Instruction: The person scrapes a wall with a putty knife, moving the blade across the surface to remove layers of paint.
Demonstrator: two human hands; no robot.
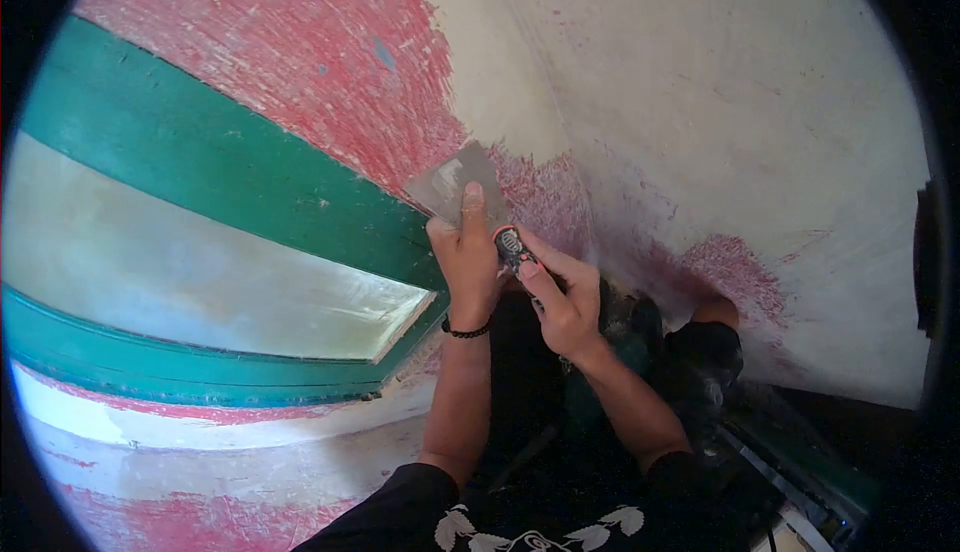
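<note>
A wide putty knife (447,180) is held up against the wall, its flat grey metal blade smeared with pale filler. My right hand (568,307) is closed round its black handle, which has red edging, with the thumb lying along it. My left hand (468,267), with a dark beaded bracelet at the wrist, grips the blade; one digit presses flat on the blade's face and the other fingers are partly hidden. The blade's upper edge lies by the border between the scratched red paint (330,62) and a patch of cream filler (500,72).
To the left, a green frame (230,147) surrounds a pale glossy panel (200,252). Whitish wall (740,82) with red patches extends to the right. My knees are close below my hands. Dark metal-edged equipment (790,477) stands at the lower right.
</note>
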